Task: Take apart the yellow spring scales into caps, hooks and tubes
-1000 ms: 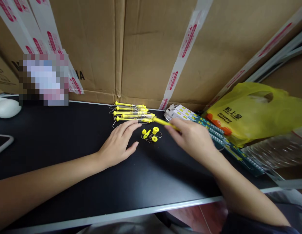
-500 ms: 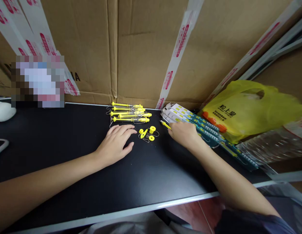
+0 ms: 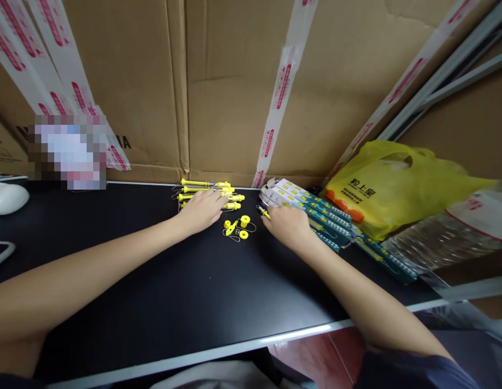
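My left hand [image 3: 204, 209] lies over the row of yellow spring scales [image 3: 194, 183] with metal hooks, its fingers bent down and closed on one of them; the fingertips are partly hidden. At the front end of the cartons, my right hand [image 3: 289, 222] is closed on a slim yellow piece with a metal tip [image 3: 262, 210], which looks like another spring scale; most of it is under the hand. Between the hands lie loose parts: a yellow spool-shaped cap [image 3: 245, 221], a yellow ring [image 3: 243, 235] and small pieces with wire hooks [image 3: 231, 229].
Several green-and-white cartons [image 3: 316, 205] lie at the right, beside a yellow plastic bag [image 3: 368, 183] and a clear ribbed plastic container [image 3: 433, 237]. Large taped cardboard [image 3: 226, 97] stands behind the black table [image 3: 186, 313]. A white rounded object [image 3: 10, 198] sits at the left edge.
My left hand has moved up from in front of the spring scales onto them, and its fingers have come together. My right hand stays by the cartons, still holding the yellow piece. The view has shifted slightly.
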A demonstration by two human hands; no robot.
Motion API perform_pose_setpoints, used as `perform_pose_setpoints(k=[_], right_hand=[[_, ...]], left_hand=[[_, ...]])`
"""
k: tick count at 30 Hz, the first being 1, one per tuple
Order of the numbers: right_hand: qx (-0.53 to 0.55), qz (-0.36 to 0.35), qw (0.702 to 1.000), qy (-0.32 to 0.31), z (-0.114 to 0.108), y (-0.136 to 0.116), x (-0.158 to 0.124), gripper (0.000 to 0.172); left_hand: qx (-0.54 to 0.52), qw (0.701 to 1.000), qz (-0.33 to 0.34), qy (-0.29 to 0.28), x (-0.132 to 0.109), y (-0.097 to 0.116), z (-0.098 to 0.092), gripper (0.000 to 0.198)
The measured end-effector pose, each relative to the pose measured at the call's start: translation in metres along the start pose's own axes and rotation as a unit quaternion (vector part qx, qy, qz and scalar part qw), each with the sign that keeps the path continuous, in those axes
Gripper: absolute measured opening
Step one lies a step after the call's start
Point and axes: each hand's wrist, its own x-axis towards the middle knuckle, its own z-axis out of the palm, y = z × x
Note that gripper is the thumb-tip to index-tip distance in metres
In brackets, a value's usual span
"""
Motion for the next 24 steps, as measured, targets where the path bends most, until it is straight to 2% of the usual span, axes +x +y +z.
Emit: perform_pose_setpoints(k=[4,9,14,17,20,22,24], right_hand=[[0.007,-0.033,0.998,0.045,-0.001,-0.006,-0.005,0.034],[0.027,-0.053,0.996,0.071,-0.002,-0.008,-0.009,0.032],[0.055,-0.063,0.993,0.079,-0.006,-0.008,-0.008,0.031],[0.125,-0.081,0.984,0.101,-0.010,-0.011,-0.011,0.038],[0.259,-0.171,0.947,0.080,-0.013,-0.017,-0.020,0.041],[0.341,-0.244,0.907,0.042,-0.013,-0.024,-0.028,0.039],[0.403,-0.280,0.871,0.014,-0.013,-0.030,-0.035,0.038]], left_hand=[[0.005,1.000,0.005,0.002,0.016,-0.007,0.012,0.022],[-0.008,1.000,0.022,-0.012,0.013,-0.017,0.014,0.021],[-0.014,1.000,0.004,-0.019,-0.010,-0.023,-0.010,0.026],[-0.021,1.000,0.005,-0.008,-0.034,-0.012,-0.033,0.028],[-0.018,0.999,0.036,0.016,-0.058,0.012,-0.050,0.026],[0.002,0.996,0.076,0.041,-0.072,0.027,-0.054,0.024],[0.013,0.994,0.084,0.063,-0.081,0.037,-0.052,0.022]])
